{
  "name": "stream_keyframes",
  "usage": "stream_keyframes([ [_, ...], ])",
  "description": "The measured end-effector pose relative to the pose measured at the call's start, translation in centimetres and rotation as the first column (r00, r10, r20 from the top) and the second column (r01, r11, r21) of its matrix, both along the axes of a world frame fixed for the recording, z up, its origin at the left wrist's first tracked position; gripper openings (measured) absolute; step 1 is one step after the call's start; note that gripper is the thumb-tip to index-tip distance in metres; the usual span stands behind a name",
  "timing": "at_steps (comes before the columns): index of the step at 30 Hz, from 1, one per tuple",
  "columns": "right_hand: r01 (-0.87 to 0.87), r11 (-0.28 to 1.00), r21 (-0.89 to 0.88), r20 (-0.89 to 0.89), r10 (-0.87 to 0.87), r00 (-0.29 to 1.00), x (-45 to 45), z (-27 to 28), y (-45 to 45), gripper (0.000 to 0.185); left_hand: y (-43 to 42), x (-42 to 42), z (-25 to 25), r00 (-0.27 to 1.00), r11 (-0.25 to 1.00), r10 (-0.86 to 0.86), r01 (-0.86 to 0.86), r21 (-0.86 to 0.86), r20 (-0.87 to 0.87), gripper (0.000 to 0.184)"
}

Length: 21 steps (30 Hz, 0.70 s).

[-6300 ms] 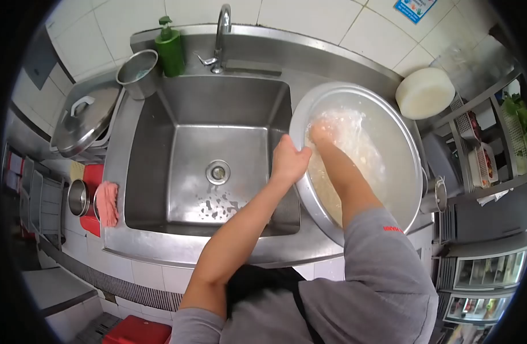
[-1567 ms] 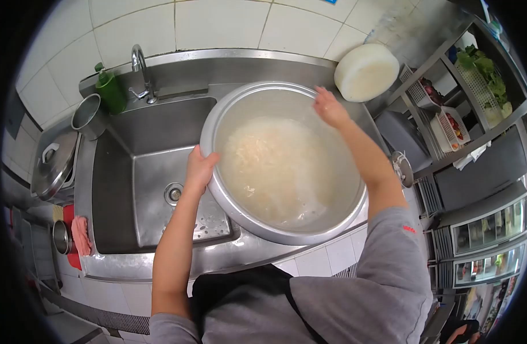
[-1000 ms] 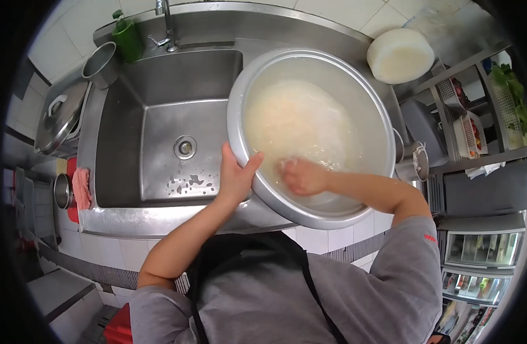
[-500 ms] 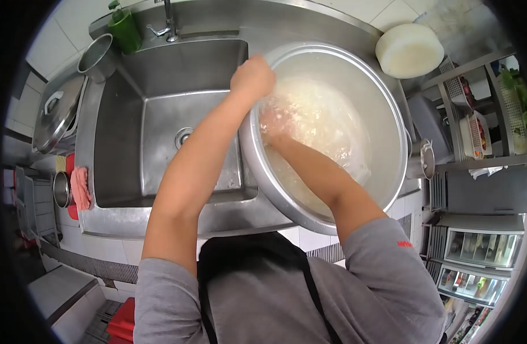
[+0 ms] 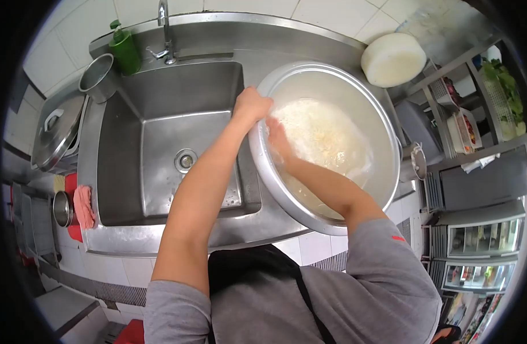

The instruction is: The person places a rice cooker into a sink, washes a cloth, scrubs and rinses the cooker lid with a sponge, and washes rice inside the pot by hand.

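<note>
A large silver metal pot (image 5: 376, 94) stands on the counter at the right of the sink. Cloudy water (image 5: 326, 135) with pale grains that look like rice fills its lower part. My left hand (image 5: 253, 105) is closed around the pot's rim on the side facing the sink. Inside the pot, close to that same wall, is my right hand (image 5: 279, 137), its fingers stretched out along the edge of the water. Nothing shows in its grasp, though the fingers are slightly blurred.
The steel sink (image 5: 160, 137) with its drain lies to the left, below a faucet (image 5: 167, 40). A green pump bottle (image 5: 124, 50) and metal container (image 5: 97, 77) stand at its far left corner. A round white block (image 5: 393, 60) sits behind the pot.
My right hand has come up out of the cloudy water and shows more clearly. My left hand stays on the rim. The water's surface has calmed, and the view has shifted slightly.
</note>
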State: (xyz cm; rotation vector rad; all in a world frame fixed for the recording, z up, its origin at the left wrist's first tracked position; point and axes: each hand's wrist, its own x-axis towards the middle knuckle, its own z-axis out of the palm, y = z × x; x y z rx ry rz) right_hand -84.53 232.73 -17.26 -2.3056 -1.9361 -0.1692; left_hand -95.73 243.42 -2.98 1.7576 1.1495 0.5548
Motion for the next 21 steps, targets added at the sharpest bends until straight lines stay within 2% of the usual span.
stream_keyframes([
  [2, -0.335, 0.940, -0.059, -0.067, 0.331, 0.941, -1.2, 0.7, -4.3, 0.048, -0.1, 0.0, 0.2, 1.000, 0.999, -0.008, 0.009, -0.031, 0.025, 0.044],
  [4, -0.384, 0.857, -0.345, -0.295, 0.289, 0.911, -2.2, 4.8, -8.4, 0.049, -0.2, -0.2, 0.7, 1.000, 0.997, -0.015, 0.015, -0.072, 0.001, 0.046],
  [8, -0.396, 0.807, -0.439, -0.398, 0.220, 0.891, -1.5, 6.9, -10.8, 0.053, -0.4, -0.5, 0.7, 0.999, 0.999, -0.039, 0.038, -0.029, -0.021, 0.043],
  [11, -0.229, 0.923, -0.308, -0.230, 0.161, 0.960, -2.3, 5.9, -10.4, 0.056, -1.2, -1.0, 1.4, 0.996, 0.995, -0.079, 0.076, -0.069, -0.043, 0.042],
  [14, -0.085, 0.988, -0.130, -0.026, 0.082, 0.996, -1.7, 5.5, -8.2, 0.059, -1.1, -1.1, 1.2, 0.998, 0.997, -0.068, 0.068, -0.045, -0.004, 0.040],
  [18, 0.055, 0.977, -0.208, 0.037, -0.048, 0.998, -1.6, 2.7, -6.8, 0.060, -1.1, -1.2, 0.8, 0.999, 0.999, -0.035, 0.035, -0.014, -0.013, 0.040],
  [20, 0.252, 0.967, 0.047, -0.055, -0.250, 0.967, -1.3, -0.5, -4.8, 0.056, -1.2, -0.8, 1.1, 1.000, 0.999, -0.028, 0.028, -0.022, 0.010, 0.040],
  [21, 0.255, 0.966, 0.044, -0.053, -0.252, 0.966, -1.0, 0.3, -3.6, 0.056, -1.0, -0.9, 1.3, 0.999, 0.999, -0.036, 0.036, -0.008, -0.003, 0.040],
])
